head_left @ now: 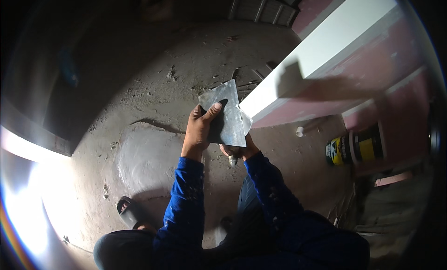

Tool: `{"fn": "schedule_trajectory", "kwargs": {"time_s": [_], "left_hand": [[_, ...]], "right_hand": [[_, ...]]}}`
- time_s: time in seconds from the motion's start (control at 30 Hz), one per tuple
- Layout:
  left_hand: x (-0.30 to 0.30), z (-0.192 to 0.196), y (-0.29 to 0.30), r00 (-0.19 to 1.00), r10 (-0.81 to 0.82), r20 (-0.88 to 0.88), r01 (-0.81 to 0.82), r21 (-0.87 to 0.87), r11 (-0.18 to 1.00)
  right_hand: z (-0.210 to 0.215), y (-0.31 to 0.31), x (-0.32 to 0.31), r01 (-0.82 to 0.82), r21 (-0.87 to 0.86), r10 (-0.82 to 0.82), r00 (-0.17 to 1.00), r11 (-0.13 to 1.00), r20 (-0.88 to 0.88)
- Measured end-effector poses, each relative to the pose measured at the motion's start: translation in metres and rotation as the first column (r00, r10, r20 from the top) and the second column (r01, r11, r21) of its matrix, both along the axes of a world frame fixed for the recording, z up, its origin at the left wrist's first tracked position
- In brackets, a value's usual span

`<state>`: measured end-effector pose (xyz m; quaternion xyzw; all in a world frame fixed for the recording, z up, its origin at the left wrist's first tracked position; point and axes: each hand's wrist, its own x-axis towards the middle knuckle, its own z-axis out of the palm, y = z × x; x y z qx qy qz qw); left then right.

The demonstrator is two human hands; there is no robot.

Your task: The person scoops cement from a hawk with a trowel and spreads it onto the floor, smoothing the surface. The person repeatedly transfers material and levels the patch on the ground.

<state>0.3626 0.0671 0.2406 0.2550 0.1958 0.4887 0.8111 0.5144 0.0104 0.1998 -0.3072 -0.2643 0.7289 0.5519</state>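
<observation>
My left hand (197, 130) grips a flat grey metal plate (233, 123) by its left edge, thumb pressed on the upper face. The plate is tilted in front of me and hides most of my right hand (247, 147). The right fingers are closed around a tool with a rounded handle end (233, 160). A pale blade (246, 122) shows past the plate's right edge, so this looks like a putty knife. Both hands are close together, the plate above the right hand.
A white-faced boxed ledge (321, 46) with pinkish board runs along the right. Two dark buckets with yellow labels (337, 150) stand near the wall, and a small white cylinder (300, 131) lies on the floor. Debris dots the grey floor (153, 88). Bright light glares at left.
</observation>
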Motion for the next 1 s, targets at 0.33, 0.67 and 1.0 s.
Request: {"fn": "schedule_trajectory", "kwargs": {"time_s": [0.33, 0.67, 1.0], "left_hand": [[-0.005, -0.016, 0.011, 0.996, 0.051, 0.07, -0.048, -0.04, 0.998], [-0.058, -0.087, 0.042, 0.825, 0.25, -0.506, -0.403, -0.219, 0.888], [-0.02, -0.092, 0.034, 0.927, 0.131, -0.351, -0.162, -0.061, 0.985]], "right_hand": [[-0.013, 0.006, 0.007, 0.192, -0.365, -0.055, 0.934, 0.911, 0.353], [0.017, -0.006, 0.026, 0.127, -0.317, -0.089, 0.987, 0.94, 0.133], [0.004, -0.017, -0.028, 0.019, -0.422, -0.092, 0.984, 0.906, -0.155]]}}
